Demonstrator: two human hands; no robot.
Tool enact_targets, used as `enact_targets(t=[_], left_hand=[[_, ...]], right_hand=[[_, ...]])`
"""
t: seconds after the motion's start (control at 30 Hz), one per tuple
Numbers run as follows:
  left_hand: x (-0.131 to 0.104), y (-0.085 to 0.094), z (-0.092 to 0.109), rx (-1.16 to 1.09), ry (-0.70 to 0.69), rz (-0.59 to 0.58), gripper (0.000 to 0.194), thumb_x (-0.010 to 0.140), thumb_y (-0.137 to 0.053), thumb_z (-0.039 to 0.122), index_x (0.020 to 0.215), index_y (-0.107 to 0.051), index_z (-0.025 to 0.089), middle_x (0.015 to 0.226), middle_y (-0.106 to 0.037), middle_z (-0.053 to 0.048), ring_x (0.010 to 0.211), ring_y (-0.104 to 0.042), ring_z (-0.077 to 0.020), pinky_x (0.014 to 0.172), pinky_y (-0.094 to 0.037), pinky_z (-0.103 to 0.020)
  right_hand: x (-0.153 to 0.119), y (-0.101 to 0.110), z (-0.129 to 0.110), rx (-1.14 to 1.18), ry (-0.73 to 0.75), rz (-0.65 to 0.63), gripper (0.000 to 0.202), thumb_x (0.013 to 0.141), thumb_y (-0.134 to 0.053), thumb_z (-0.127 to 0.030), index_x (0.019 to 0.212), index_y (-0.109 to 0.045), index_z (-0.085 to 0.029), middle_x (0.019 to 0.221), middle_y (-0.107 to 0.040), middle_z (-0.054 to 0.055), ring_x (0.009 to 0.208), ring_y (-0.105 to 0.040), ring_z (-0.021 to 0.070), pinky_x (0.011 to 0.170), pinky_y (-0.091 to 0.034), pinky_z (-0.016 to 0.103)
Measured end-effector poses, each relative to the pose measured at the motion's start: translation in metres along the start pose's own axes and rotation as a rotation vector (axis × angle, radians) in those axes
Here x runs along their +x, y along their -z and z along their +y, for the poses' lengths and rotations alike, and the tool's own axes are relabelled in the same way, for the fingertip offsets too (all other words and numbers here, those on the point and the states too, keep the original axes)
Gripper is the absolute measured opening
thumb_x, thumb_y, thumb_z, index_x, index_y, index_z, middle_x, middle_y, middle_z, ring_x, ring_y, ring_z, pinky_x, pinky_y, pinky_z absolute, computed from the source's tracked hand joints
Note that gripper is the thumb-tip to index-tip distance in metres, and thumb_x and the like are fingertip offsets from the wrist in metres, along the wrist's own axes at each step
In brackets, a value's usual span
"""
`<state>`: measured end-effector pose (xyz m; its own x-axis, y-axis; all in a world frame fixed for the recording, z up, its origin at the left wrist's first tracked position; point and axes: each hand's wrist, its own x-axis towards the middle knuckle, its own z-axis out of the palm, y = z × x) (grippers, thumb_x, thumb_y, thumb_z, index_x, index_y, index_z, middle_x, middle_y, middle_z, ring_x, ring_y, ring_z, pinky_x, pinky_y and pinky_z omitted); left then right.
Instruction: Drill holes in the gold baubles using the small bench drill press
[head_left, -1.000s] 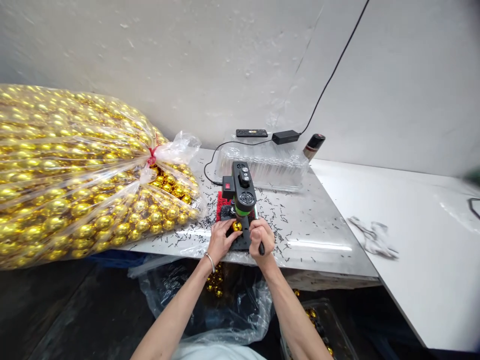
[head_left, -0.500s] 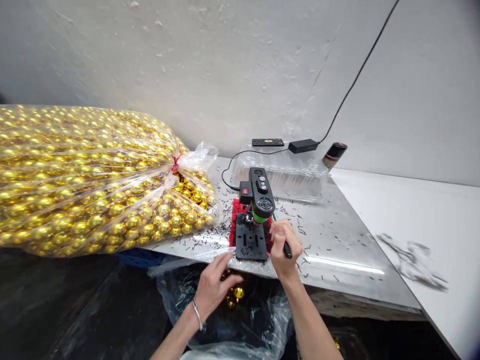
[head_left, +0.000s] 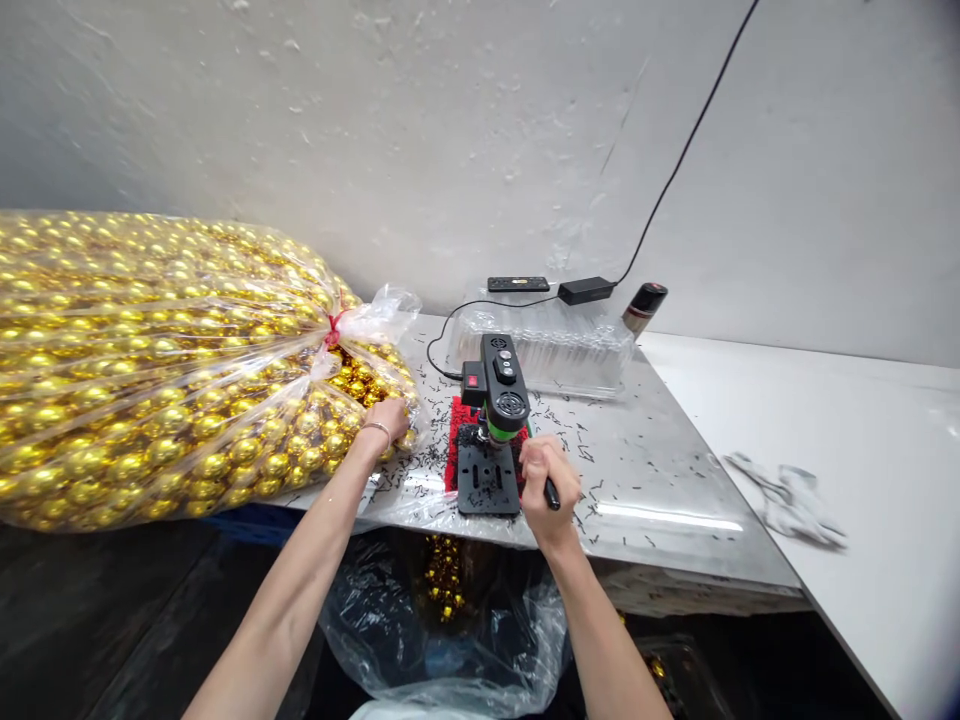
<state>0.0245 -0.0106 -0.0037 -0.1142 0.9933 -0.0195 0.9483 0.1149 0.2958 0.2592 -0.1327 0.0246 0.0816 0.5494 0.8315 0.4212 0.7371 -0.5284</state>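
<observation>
My left hand (head_left: 387, 420) reaches into the opening of a big clear bag of gold balls (head_left: 225, 400); its fingers are hidden among the balls. My right hand (head_left: 550, 484) is wrapped round a black handle (head_left: 553, 494) at the right of a small black machine (head_left: 505, 385). The machine has a green ring and a slotted black base plate (head_left: 487, 485), which stands on a red mat (head_left: 453, 450). Below the table edge, more gold balls (head_left: 444, 580) lie in an open clear plastic bag (head_left: 360, 610).
Behind the machine is a clear plastic tray (head_left: 547, 355) near a remote (head_left: 518, 284), a power adapter (head_left: 586, 291) and a dark-capped can (head_left: 645, 305). Black scraps litter the metal tabletop (head_left: 660, 470). White gloves (head_left: 795, 503) lie at right.
My left hand has moved from the front of the base plate up and left to the big bag's opening. My right hand still grips the handle. The view has shifted slightly.
</observation>
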Motion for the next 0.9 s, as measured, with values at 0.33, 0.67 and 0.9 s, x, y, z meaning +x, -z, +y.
enact_targets(t=[0.33, 0.67, 0.9], left_hand=[[-0.089, 0.0, -0.015, -1.578, 0.117, 0.03, 0.041, 0.079, -0.064, 0.037, 0.114, -0.06, 0.016, 0.094, -0.069, -0.006, 0.078, -0.065, -0.0147, 0.075, -0.055, -0.029], [-0.115, -0.053, 0.041, -1.408, 0.068, -0.205, 0.048, 0.075, -0.069, 0.042, 0.115, -0.063, 0.017, 0.09, -0.071, -0.005, 0.073, -0.066, -0.0151, 0.065, -0.054, -0.026], [-0.108, -0.069, 0.059, -0.778, -0.262, -0.04, 0.04, 0.08, -0.061, 0.036, 0.115, -0.06, 0.016, 0.094, -0.071, -0.008, 0.077, -0.066, -0.0195, 0.074, -0.053, -0.033]], right_hand=[[-0.003, -0.001, 0.004, 0.013, 0.017, 0.011, 0.023, 0.089, -0.039, -0.012, 0.069, -0.045, -0.02, 0.065, -0.048, 0.0, 0.062, -0.047, 0.0131, 0.056, -0.037, 0.028], [-0.003, 0.002, 0.002, -0.036, 0.002, -0.024, 0.026, 0.09, -0.038, -0.013, 0.067, -0.044, -0.02, 0.066, -0.048, 0.001, 0.062, -0.047, 0.013, 0.057, -0.039, 0.028], [-0.005, 0.002, 0.004, -0.046, 0.036, -0.032, 0.024, 0.089, -0.038, -0.009, 0.069, -0.045, -0.02, 0.067, -0.049, 0.001, 0.063, -0.048, 0.0121, 0.056, -0.038, 0.027]])
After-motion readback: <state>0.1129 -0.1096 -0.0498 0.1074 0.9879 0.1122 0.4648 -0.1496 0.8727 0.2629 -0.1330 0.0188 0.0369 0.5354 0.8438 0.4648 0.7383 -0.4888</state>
